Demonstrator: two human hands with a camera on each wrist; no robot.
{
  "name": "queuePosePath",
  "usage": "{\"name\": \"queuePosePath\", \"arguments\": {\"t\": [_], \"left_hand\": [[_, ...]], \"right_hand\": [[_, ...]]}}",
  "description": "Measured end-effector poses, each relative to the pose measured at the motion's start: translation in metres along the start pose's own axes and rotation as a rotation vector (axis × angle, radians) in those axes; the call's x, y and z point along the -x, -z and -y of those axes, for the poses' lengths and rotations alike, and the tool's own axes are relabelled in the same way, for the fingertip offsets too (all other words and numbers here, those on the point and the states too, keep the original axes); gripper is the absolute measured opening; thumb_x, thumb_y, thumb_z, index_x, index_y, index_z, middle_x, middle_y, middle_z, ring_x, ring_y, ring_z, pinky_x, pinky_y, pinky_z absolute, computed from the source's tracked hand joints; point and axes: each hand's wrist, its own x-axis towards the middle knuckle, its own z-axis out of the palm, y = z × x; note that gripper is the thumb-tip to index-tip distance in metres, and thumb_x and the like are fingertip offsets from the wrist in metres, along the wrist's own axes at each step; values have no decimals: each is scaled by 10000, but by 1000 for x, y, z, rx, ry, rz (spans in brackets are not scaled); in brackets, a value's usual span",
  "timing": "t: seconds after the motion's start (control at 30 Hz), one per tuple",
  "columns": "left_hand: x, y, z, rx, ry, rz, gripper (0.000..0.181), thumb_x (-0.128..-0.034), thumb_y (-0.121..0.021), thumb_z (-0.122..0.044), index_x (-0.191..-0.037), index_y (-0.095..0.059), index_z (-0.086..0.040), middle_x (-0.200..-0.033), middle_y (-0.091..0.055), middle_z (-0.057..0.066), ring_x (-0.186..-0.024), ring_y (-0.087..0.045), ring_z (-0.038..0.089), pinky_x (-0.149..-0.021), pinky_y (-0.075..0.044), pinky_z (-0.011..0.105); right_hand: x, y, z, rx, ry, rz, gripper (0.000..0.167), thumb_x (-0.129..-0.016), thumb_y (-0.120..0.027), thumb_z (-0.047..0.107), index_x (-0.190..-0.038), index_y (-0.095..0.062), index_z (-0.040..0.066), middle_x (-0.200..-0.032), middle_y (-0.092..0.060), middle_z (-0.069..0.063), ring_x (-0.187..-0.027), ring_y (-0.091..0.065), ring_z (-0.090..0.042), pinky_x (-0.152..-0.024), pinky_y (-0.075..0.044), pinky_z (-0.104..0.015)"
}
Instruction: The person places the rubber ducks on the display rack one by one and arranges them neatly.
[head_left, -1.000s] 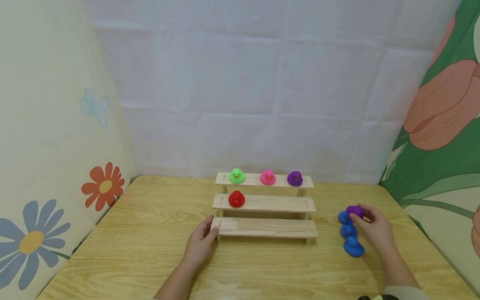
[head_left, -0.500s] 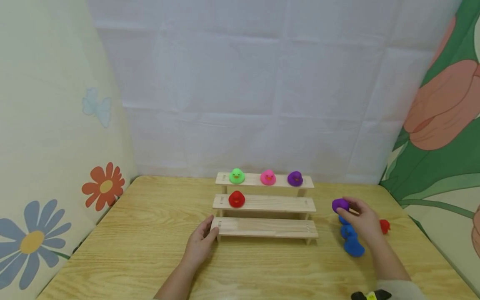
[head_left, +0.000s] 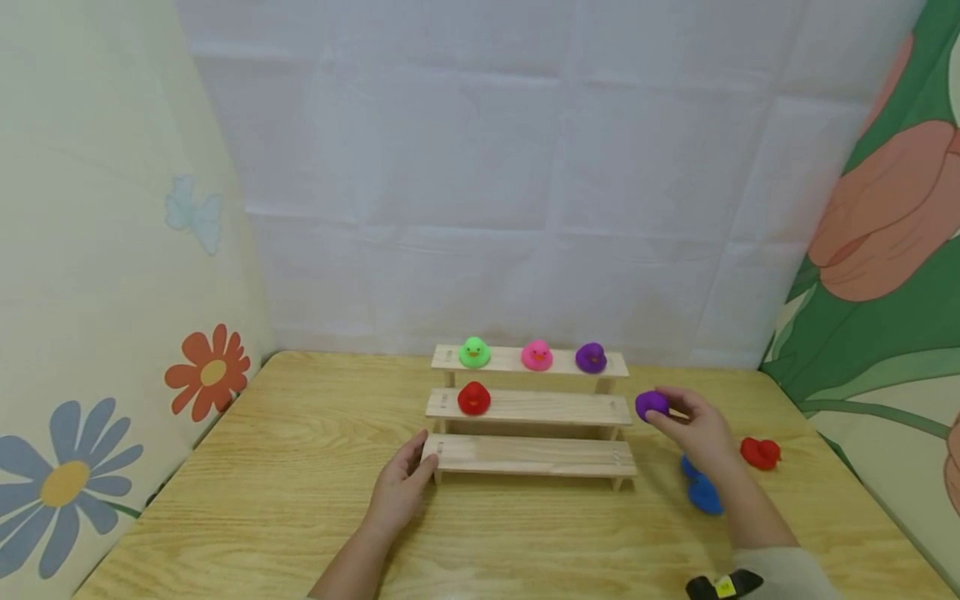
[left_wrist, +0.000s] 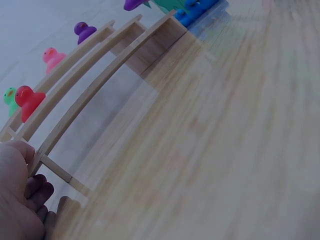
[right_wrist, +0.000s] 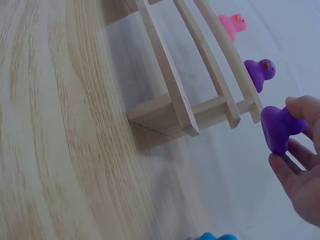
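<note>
My right hand pinches a purple rubber duck between thumb and fingers, off the table near the right end of a three-step wooden shelf. In the right wrist view the held purple duck is turned on its side. My left hand grips the left end of the lowest step, thumb on top and fingers curled below, as the left wrist view shows. On the top step sit a green duck, a pink duck and another purple duck. A red duck sits on the middle step's left.
Blue ducks stand on the wooden table right of the shelf, partly hidden by my right hand. Another red duck lies farther right. A white cloth hangs behind, with patterned cloths at both sides.
My right hand has carried the purple duck leftward from above the blue ducks to near the shelf, uncovering the red duck on the table. The left hand has stayed put.
</note>
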Motion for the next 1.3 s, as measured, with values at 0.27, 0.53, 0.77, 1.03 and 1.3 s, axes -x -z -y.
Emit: {"name": "queuePosePath", "arguments": {"t": [0.27,0.53,0.77,1.03,1.3], "left_hand": [[0,0,-1,-11,-3,-1,546,-1009,-534,-158,-1484,-352,41,-1503,-416,245,-1421,-370,373,-1179,-304,498],[0,0,0,-3,1,-2,546,-1009,-533,-157,-1486,-350,38,-1503,-416,246,-1422,-368,371,-1181,-302,496],[-1,-1,1,-10,1,-5,544,-1009,-535,-162,-1485,-356,33,-1494,-430,244,-1414,-382,374,-1178,-307,503],[-3,-2,3,-10,-12,-10,536,-1002,-539,-140,-1477,-367,39,-1480,-446,248,-1400,-405,374,-1173,-318,502],[-3,-1,4,-9,-7,-7,540,-1003,-540,-148,-1478,-363,38,-1487,-436,249,-1405,-396,375,-1176,-313,504]], "right_hand": [[-3,-18,8,-51,39,37,514,-925,-687,174,-1358,-521,-47,-1370,-539,-285,-1245,-555,-412,-943,-556,-294],[-8,-37,14,-102,63,78,459,-917,-682,101,-1330,-545,-47,-1334,-567,-284,-1191,-597,-429,-930,-564,-322],[-12,-50,22,-103,78,116,459,-916,-680,95,-1330,-548,-51,-1345,-554,-293,-1199,-587,-450,-957,-550,-388],[-19,-64,30,-94,108,139,454,-904,-688,80,-1322,-561,-44,-1340,-552,-300,-1194,-589,-452,-970,-542,-426],[-24,-80,35,-136,102,169,455,-890,-699,75,-1313,-568,-31,-1346,-545,-293,-1196,-583,-465,-959,-548,-418]]}}
